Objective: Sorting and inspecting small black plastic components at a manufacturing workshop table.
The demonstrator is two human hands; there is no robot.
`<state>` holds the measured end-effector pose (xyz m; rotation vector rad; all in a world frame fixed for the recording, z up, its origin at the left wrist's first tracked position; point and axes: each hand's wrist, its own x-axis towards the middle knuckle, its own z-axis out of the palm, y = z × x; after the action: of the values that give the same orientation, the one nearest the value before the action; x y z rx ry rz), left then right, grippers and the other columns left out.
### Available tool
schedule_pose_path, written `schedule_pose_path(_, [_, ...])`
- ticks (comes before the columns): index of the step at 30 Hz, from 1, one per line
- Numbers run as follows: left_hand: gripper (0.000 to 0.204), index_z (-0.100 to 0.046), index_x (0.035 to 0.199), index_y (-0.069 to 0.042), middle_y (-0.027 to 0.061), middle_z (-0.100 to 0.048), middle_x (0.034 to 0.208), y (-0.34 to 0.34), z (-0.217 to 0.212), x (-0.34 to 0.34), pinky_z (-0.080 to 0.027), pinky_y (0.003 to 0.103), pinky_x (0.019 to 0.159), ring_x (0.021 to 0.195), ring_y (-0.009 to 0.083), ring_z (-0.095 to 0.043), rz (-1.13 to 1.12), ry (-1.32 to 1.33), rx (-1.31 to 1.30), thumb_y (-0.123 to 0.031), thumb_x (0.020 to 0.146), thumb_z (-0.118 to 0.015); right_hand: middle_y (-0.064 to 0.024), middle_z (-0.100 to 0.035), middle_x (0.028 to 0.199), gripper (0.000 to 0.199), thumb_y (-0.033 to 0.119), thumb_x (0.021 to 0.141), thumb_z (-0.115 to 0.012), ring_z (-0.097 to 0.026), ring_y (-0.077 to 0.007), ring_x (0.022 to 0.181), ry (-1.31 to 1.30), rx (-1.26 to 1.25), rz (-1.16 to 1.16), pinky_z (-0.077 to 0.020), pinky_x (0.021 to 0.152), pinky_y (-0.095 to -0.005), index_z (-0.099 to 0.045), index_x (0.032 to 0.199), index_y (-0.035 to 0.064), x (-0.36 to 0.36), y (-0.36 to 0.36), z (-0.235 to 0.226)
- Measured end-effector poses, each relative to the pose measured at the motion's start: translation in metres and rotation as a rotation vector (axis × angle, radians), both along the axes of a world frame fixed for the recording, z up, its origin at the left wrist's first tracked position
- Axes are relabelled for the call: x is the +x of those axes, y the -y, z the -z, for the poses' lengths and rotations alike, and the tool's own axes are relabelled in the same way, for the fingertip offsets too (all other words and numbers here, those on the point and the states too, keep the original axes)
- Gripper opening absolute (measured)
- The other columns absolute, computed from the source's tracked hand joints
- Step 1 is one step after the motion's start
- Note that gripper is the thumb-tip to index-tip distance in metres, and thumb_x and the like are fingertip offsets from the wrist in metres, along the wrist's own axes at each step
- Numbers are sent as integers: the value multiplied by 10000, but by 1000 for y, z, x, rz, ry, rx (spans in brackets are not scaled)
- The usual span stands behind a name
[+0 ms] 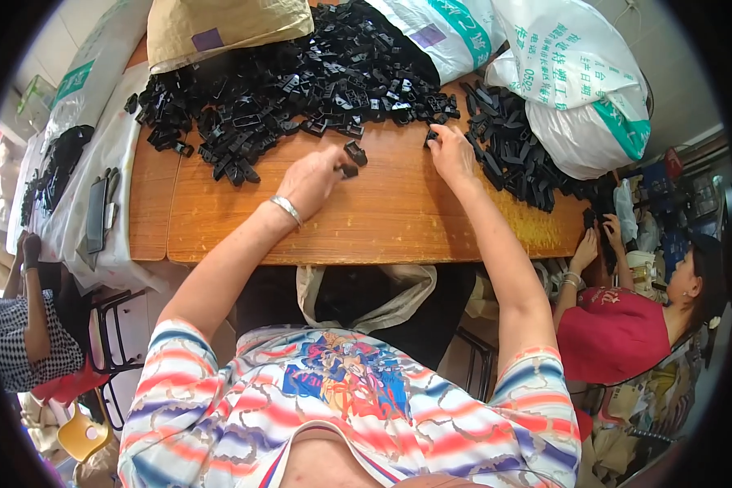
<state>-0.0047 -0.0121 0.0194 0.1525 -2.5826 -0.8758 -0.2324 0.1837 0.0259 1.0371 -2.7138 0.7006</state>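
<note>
- My left hand [311, 182] grips one black plastic part [349, 172], near the middle of the desk [366, 224].
- My right hand [453, 154] pinches a second black part [432, 139], beside the pile [301, 102] toward desk's far edge.

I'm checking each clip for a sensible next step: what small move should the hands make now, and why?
Probably bring the right hand, which pinches a small black part, toward the left hand, which has a black piece at its fingertips. The hands are apart, with wooden tabletop showing between them.
</note>
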Motion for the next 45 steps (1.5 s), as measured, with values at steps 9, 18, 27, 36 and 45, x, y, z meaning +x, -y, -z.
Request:
schedule_pose_path(9, [154,-628,983,-48,124,-601,967,-9,15,18,-503,408,758,868,329,-616,-38,50,-43,-181,907,-649,-111,-617,1061,243,34,801,-722,-649,-330,971,-95,305,-109,-530,839,-426,-748,1032,106,18,7,-14])
schedule_pose_path(18, [280,-631,1013,-53,103,-576,977,-7,24,28,-527,360,767,858,272,-613,-13,-94,31,-90,770,-764,-136,-680,766,299,142,750,-833,-669,-266,736,272,55,-161,-532,683,-357,-606,893,9,78,1,-15])
schedule_pose_path(27, [248,-649,992,-55,87,-582,970,-7,27,29,-524,351,763,840,250,-615,-37,-38,88,-75,771,-758,-124,-628,918,219,14,770,-739,-656,-303,774,146,-261,-546,-531,687,-374,-654,972,32,137,34,-2])
schedule_pose_path(36, [243,-677,991,-54,89,-588,975,-7,27,30,-515,352,780,871,262,-614,-24,-36,131,-69,762,-757,-104,-602,912,238,22,757,-736,-649,-326,755,10,-128,-618,-535,689,-402,-671,983,60,140,34,-5])
schedule_pose_path(45, [223,-671,987,-40,97,-587,972,-3,26,26,-512,355,792,890,272,-613,-19,-35,113,-77,777,-737,-136,-553,997,287,26,840,-545,-615,-276,923,-370,38,-634,-542,713,-363,-616,1109,-47,154,31,9])
